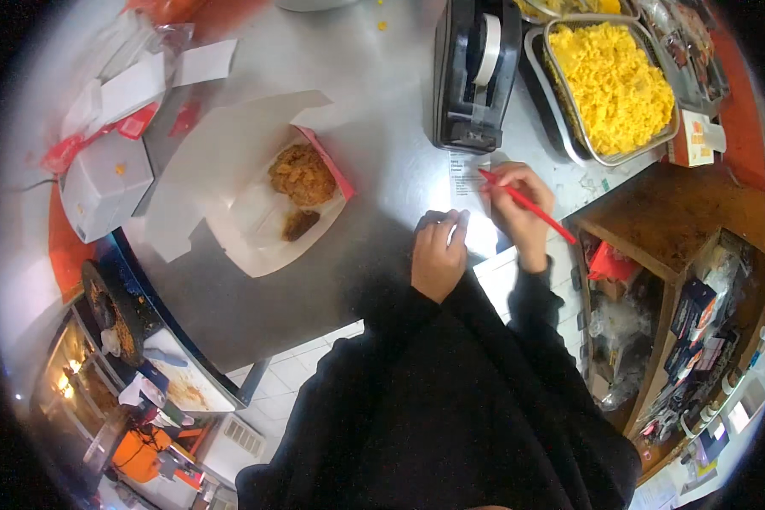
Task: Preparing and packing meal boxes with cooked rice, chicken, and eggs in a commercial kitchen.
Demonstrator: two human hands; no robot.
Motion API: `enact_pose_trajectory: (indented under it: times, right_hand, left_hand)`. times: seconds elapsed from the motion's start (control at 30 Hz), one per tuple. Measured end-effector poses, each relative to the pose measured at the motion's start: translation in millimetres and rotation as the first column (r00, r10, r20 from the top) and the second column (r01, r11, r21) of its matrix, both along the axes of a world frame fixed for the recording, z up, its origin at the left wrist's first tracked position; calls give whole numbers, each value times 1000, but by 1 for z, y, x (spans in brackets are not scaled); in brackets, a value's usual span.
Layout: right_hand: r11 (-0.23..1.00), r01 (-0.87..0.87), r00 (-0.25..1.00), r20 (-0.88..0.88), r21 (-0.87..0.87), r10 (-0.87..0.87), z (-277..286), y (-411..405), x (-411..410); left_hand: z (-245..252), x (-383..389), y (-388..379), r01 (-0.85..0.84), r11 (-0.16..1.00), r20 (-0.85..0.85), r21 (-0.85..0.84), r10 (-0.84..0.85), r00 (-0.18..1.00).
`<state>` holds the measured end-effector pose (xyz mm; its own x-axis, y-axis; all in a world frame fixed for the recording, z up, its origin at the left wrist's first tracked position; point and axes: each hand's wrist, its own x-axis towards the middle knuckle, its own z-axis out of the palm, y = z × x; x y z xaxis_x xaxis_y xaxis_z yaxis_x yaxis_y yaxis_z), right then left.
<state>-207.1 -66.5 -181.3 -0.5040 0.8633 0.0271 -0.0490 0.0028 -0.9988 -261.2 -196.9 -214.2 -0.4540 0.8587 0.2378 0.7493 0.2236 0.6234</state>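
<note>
My right hand (524, 204) holds a red pen (535, 209), its upper end leaning over a printed paper slip (464, 178) on the metal table. Fingers curled, my left hand (440, 248) rests by the slip's lower edge; whether it pinches anything I cannot tell. Beyond the slip stands a black tape dispenser (478, 76) with a white roll. To the left lies an open paper food box (255, 245), its lid folded back. Inside it are a piece of fried chicken (303, 175) and a smaller browned piece (301, 225).
A wire basket (666, 137) of yellow shredded food stands at the back right. White cartons (107, 182) and plastic bags are stacked at the left. Wooden shelves (669, 255) with packages stand below right. A white board (185, 376) bearing a blue-handled utensil lies lower left.
</note>
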Motion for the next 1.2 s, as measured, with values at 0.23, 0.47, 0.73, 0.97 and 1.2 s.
enact_pose_trajectory:
  times: [0.23, 0.47, 0.73, 0.97, 1.2]
  right_hand:
    - [848, -57, 975, 212, 527, -66, -32, 0, -4]
    - [881, 56, 942, 267, 469, -202, -38, 1, -1]
    - [923, 309, 933, 115, 228, -341, -52, 2, 13]
    - [897, -47, 946, 309, 439, -101, -41, -1, 9]
    - [895, -4, 951, 279, 446, -135, -42, -4, 5]
  left_hand:
    - [-23, -1, 15, -1, 999, -81, 41, 4, 997]
    - [-30, 0, 18, 6, 999, -89, 35, -3, 996]
    - [-34, 1, 18, 15, 997, -91, 78, -8, 996]
    - [-37, -1, 17, 19, 997, -84, 72, -13, 996]
    - [-34, 0, 17, 18, 997, -89, 79, -11, 996]
